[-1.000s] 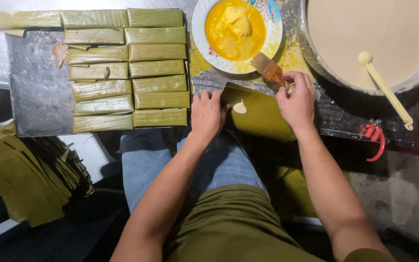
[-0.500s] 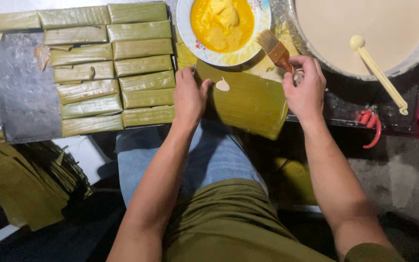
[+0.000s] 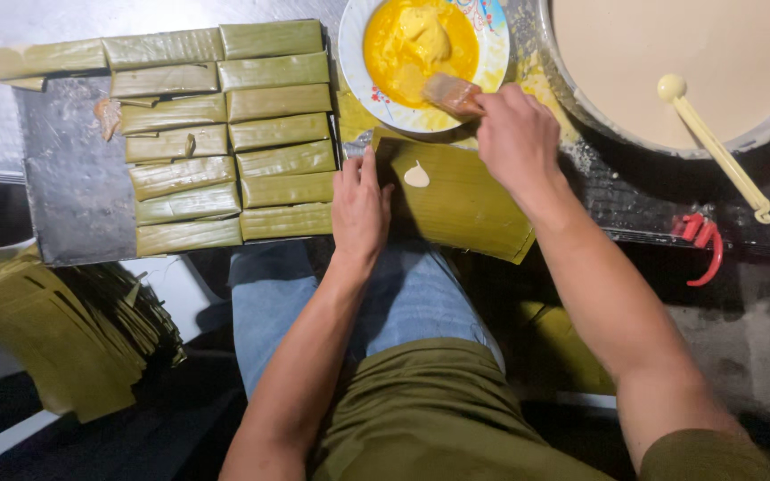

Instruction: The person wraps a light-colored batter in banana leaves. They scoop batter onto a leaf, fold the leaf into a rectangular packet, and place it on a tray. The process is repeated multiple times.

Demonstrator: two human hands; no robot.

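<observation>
A flat green leaf sheet lies on the dark tray edge in front of me, with a small white dab of batter on it. My left hand rests flat on the leaf's left edge, fingers together. My right hand grips a wooden-handled brush, its bristles over the plate of yellow filling. To the left, several folded leaf parcels lie in two neat columns on the metal tray.
A large round pan of beige batter with a cream ladle sits at the upper right. A red clip lies below it. A stack of cut leaves is at the lower left, beside my knees.
My right hand has carried the brush from the leaf's right corner up to the yellow plate. My left hand has stayed on the leaf's left edge.
</observation>
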